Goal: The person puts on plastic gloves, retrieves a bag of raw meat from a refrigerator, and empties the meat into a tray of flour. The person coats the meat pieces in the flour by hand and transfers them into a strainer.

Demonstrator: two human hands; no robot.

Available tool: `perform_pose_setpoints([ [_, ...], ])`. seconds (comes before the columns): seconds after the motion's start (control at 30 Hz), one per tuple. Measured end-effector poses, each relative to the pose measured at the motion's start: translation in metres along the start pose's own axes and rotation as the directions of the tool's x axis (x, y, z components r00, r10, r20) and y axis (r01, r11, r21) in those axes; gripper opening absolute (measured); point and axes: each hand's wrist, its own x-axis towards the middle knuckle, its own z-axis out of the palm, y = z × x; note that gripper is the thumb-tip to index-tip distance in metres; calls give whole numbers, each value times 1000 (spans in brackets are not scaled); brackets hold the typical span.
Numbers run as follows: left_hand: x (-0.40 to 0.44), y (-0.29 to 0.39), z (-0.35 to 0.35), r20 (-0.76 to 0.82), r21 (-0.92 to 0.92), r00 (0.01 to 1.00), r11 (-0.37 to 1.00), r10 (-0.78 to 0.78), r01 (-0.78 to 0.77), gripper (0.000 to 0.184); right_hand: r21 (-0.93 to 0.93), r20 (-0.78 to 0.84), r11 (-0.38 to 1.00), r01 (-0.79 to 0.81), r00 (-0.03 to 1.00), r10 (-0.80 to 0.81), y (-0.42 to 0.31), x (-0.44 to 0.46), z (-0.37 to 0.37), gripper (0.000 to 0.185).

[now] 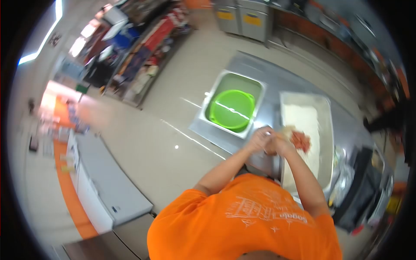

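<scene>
My left hand and my right hand are close together over the near edge of the steel table. Fingers of both are closed around something small and brownish, too blurred to make out. Beside my right hand, a heap of reddish pieces lies on a creamy white layer in a long metal tray. A bright green round container sits inside a smaller metal pan, beyond my left hand.
Clear plastic wrapping and a black item are right of the tray. Shelves with goods stand at upper left, steel cabinets at the top, and a long white-topped unit at lower left.
</scene>
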Motion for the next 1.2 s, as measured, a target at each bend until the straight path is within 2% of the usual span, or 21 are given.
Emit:
perform_pose_setpoints([
  [0.03,0,-1,2,-8,81,999,996,38,-37,7,34,-76,997,-72,994,74,2,7,15,22],
  [0.07,1,0,0,-6,153,998,986,65,-63,8,-24,-113,999,-31,993,29,12,31,41,25],
  [0.17,-2,17,-5,26,406,956,871,292,-277,12,97,-188,973,-209,956,225,-19,-8,-13,31],
  [0.2,-4,16,-5,5,340,976,918,217,-206,17,176,-172,957,-232,950,262,-8,6,8,38],
  [0.23,-7,9,-5,1,356,975,911,223,-209,17,220,-155,941,-256,943,293,-4,14,23,38],
  [0.33,-15,-12,-8,11,401,966,884,257,-240,17,35,-155,979,-201,967,204,0,27,45,38],
  [0.53,-30,-22,-11,-24,341,973,917,228,-206,20,-239,-166,971,-34,986,-6,22,53,100,39],
  [0.6,-33,-18,-11,-33,352,973,914,228,-202,21,-266,-174,964,-5,984,-43,28,67,120,39],
  [0.8,-32,-26,-13,-25,375,974,905,226,-201,20,-17,-85,982,-188,979,186,-21,21,33,43],
  [1.0,-26,-14,-22,-66,396,965,894,254,-209,13,-296,174,955,23,984,31,-4,38,52,42],
  [1.1,-22,-14,-19,-61,382,963,897,264,-222,12,-318,171,946,57,985,-2,-10,21,30,41],
  [1.2,-19,-7,-17,-84,324,977,933,194,-158,13,-94,-41,991,-95,995,92,-6,6,24,40],
])
